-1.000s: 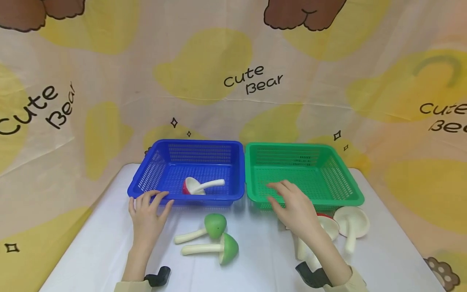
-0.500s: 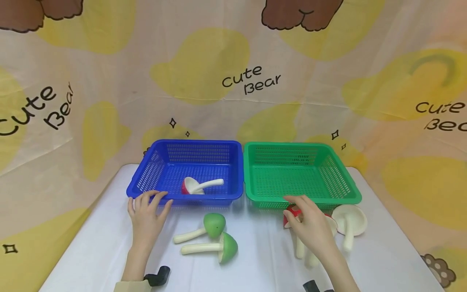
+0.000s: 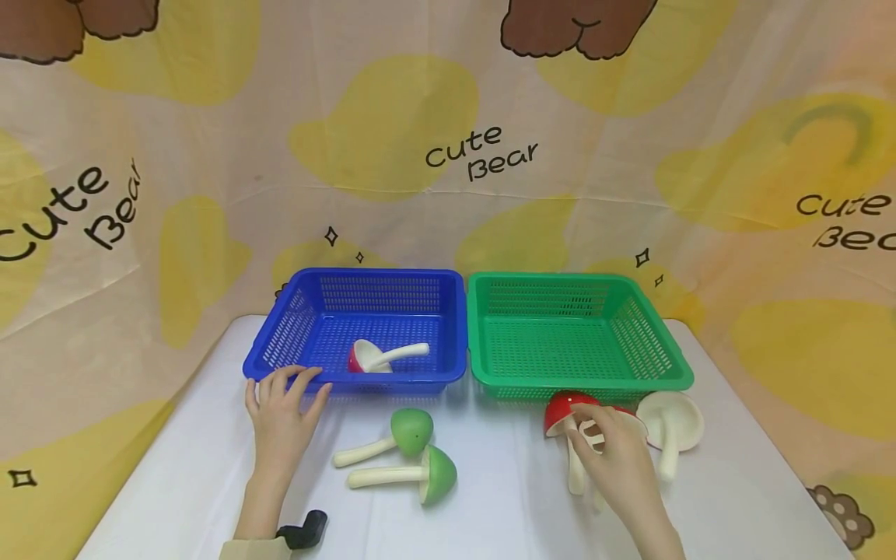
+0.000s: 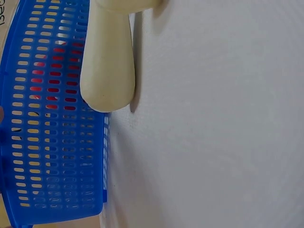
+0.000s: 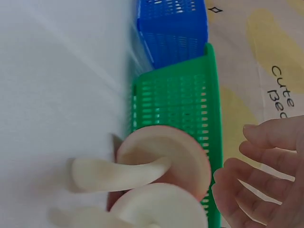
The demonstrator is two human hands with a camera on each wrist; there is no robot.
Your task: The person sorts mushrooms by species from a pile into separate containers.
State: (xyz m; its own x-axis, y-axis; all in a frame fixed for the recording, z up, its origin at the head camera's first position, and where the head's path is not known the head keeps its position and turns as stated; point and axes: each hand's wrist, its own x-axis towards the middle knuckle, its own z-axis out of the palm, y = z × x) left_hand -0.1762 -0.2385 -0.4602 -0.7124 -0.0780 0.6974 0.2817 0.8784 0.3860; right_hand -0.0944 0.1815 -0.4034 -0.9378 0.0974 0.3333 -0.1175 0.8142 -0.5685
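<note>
My left hand (image 3: pixel 283 416) rests its fingertips on the front rim of the blue basket (image 3: pixel 399 379). Inside that basket lies a toy mushroom (image 3: pixel 399 354) with a pinkish-red cap. My right hand (image 3: pixel 612 451) hovers over the toy mushrooms before the green basket, fingers bent and spread; the right wrist view shows nothing in its grasp. Nearest its thumb is a red-capped mushroom (image 3: pixel 560 416), stem toward me. A second red-capped mushroom (image 3: pixel 633 422) is partly hidden behind the hand. To its right lies a pale mushroom (image 3: pixel 682 420), underside up.
Two green-capped mushrooms (image 3: pixel 411 432) lie between the hands, stems pointing left. The green basket (image 3: pixel 581 386) stands against the blue one at the back of the white table (image 3: pixel 504 498). A patterned cloth (image 3: pixel 392 132) hangs behind and beside it.
My right hand has come from over the green basket's front rim down and toward me to the red-capped mushrooms. The left hand stays on the blue rim.
</note>
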